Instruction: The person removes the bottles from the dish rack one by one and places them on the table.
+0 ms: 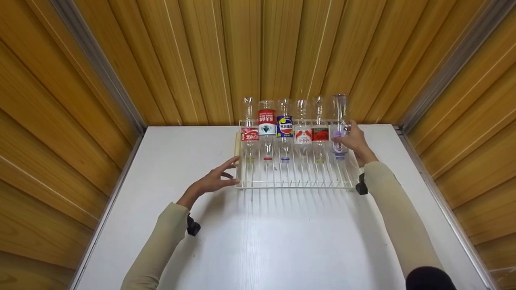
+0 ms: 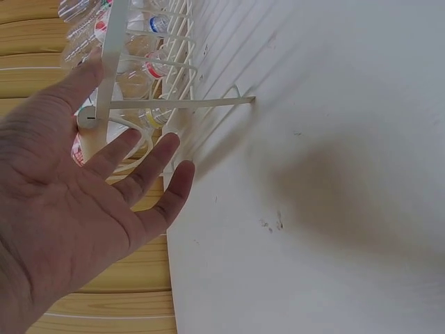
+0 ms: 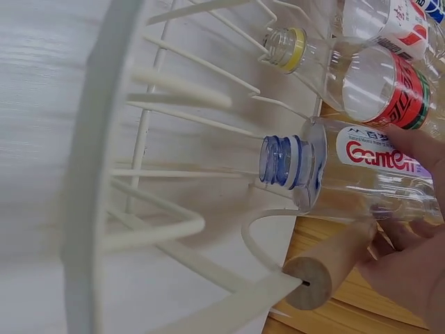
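Note:
A white wire rack (image 1: pixel 296 185) with wooden side handles stands on the table. At its right end my right hand (image 1: pixel 356 141) grips a clear Ganten bottle (image 3: pixel 379 163), thumb across the label and fingers round the back. That bottle is upside down, its blue uncapped neck (image 3: pixel 281 160) among the wires, next to the right handle (image 3: pixel 334 268). At the opposite end my left hand (image 1: pixel 213 179) touches the rack's side with its thumb and fingers spread; the left wrist view shows the palm (image 2: pixel 62 216) with nothing in it.
Several empty bottles stand inverted in a row, among them a red-and-white one (image 1: pixel 267 123), a blue one (image 1: pixel 285 125) and a red-labelled one (image 1: pixel 320 133). Wood-patterned panels (image 1: pixel 242 52) rise behind the white table (image 1: pixel 258 241) and on both sides.

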`<state>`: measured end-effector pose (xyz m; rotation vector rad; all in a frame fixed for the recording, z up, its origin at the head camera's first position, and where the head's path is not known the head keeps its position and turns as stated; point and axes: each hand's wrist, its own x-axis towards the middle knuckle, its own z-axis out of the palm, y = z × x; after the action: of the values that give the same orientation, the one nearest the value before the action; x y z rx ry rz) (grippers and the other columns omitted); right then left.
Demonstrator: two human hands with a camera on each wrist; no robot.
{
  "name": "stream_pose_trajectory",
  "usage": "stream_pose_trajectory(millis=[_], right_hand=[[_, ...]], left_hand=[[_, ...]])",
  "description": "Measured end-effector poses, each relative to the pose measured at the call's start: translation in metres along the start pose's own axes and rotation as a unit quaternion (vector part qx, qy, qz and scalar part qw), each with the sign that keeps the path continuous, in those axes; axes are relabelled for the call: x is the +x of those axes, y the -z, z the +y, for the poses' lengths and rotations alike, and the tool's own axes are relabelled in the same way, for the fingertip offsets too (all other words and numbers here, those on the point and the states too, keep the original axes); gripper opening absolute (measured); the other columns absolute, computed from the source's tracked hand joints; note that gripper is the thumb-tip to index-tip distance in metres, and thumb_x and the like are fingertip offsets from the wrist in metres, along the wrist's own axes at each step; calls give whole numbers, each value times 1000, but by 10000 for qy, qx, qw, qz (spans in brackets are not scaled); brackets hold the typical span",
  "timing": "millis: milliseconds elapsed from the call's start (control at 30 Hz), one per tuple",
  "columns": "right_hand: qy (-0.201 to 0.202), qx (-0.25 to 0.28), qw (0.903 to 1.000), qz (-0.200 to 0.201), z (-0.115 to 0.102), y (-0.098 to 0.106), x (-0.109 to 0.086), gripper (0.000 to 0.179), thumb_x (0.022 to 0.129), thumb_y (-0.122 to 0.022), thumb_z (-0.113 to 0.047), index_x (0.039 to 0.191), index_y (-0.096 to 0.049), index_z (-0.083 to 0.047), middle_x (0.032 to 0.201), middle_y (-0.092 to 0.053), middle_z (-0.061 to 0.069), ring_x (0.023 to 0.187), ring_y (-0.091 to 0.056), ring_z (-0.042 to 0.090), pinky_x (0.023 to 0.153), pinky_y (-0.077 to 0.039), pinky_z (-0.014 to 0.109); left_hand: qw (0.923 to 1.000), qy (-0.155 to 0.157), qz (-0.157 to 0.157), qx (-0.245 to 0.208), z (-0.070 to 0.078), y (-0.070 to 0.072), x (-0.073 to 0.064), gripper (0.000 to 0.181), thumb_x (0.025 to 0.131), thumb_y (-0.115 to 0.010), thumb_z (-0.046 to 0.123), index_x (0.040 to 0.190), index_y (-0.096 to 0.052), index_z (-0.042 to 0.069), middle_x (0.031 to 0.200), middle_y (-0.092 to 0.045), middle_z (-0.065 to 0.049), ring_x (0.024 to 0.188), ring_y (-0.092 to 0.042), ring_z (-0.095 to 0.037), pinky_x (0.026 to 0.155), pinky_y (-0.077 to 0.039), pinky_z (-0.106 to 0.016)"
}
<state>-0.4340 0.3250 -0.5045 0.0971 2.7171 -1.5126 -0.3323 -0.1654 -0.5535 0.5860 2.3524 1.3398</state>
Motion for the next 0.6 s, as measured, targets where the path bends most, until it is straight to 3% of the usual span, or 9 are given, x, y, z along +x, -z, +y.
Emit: stream_pose_trajectory(millis=[200,333,500,600], right_hand=[[344,114,9984,430,-1,4,0,97,91,-74,-16,161,-9,-2,163,-29,28,151,-28,46,125,-23,59],[567,171,9960,662,-4,6,-3,98,91,-75,-18,161,-9,-1,158,-34,30,145,-36,46,123,-30,58],[555,339,9967,492,-12,6,-9,97,92,-76,-26,161,-12,-4,158,-35,28,141,-43,44,118,-38,55],[374,623,9966,390,-16,8,-13,92,94,-74,-30,161,-16,-7,158,-33,23,133,-48,36,107,-49,47]], left_hand=[[10000,17,-50,-39,1,-1,4,84,99,-69,28,165,-16,27,164,-32,-23,132,-56,-45,108,-44,-65],[10000,-27,-74,-19,1,-1,5,85,99,-69,29,165,-16,28,164,-32,-22,131,-56,-44,108,-45,-65],[10000,13,-31,13,-2,1,2,86,98,-70,27,165,-16,26,164,-32,-22,129,-58,-44,107,-46,-65],[10000,-66,-75,-4,-3,2,3,86,99,-69,26,165,-15,25,165,-31,-21,129,-58,-44,107,-45,-65]])
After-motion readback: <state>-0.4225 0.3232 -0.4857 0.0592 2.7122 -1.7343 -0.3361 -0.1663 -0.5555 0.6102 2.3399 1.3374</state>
